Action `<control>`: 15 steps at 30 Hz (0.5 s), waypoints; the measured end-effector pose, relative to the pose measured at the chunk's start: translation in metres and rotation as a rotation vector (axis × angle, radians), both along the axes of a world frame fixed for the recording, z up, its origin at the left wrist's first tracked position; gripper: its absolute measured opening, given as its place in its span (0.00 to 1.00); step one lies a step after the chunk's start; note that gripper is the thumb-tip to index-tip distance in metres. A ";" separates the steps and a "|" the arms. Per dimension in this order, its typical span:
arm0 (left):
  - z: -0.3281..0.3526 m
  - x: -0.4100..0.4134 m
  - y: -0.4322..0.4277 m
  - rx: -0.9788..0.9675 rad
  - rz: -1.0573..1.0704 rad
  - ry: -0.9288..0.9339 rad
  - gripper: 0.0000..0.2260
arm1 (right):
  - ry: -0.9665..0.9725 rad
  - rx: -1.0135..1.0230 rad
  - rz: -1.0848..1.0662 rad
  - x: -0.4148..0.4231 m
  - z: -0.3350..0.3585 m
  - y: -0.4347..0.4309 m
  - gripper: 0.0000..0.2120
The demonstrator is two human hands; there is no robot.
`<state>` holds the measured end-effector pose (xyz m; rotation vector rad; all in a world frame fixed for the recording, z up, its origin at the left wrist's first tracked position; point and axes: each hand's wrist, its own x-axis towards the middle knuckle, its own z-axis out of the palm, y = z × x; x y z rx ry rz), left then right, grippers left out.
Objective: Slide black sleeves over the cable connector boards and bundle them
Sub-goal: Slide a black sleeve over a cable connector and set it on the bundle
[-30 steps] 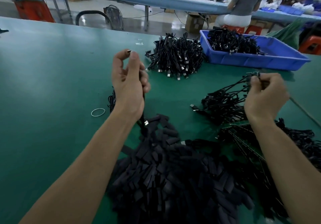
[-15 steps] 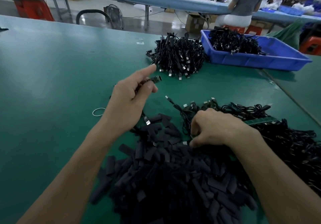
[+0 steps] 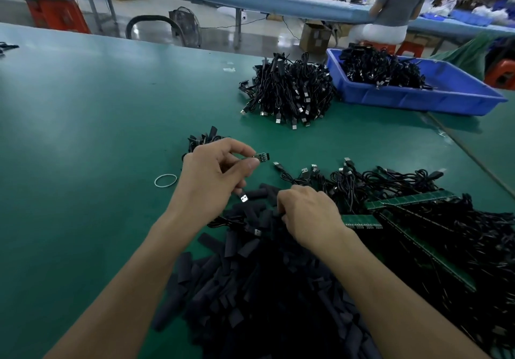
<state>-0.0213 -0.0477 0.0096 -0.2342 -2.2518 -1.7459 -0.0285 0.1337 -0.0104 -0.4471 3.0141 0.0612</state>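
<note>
A small connector board [image 3: 262, 157] is pinched between the thumb and first finger of the left hand [image 3: 214, 174]. It is held just above the green worktop [image 3: 97, 107], with its bare end pointed to the right. A silver plug [image 3: 244, 198] is seen hanging under that hand.

The right hand [image 3: 306, 216] is laid on the big pile of black sleeves [image 3: 250, 289], with its fingers curled down into the pile. The fingertips are hidden, so it cannot be told if a sleeve is held yet.

The step in hand looks like this: a sleeve is being picked for the bare board. Next, one sleeve must be pulled out alone. Its open end must be turned to face the board and lined up. Then it can be slid on. The sleeves look flat, so the mouth may need to be squeezed open first.

A blue bin [image 3: 418, 99] is set at the far right, and a heap of black cables [image 3: 376, 66] is kept in it. Just beside the bin, a heap of bundled cables [image 3: 289, 91] is piled right on the worktop. A rubber band [image 3: 165, 180] is left near the left hand, most likely for the bundling.
</note>
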 end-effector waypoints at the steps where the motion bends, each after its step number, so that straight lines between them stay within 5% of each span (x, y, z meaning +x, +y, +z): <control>1: -0.001 0.000 0.001 -0.005 0.004 -0.013 0.06 | -0.003 -0.030 -0.023 0.000 -0.001 0.001 0.08; 10: -0.011 -0.001 0.004 -0.146 -0.037 -0.088 0.05 | -0.162 -0.265 -0.148 -0.002 0.003 0.009 0.10; 15: -0.014 -0.003 0.002 -0.179 -0.053 -0.134 0.07 | 0.018 -0.642 -0.096 0.001 0.008 0.017 0.04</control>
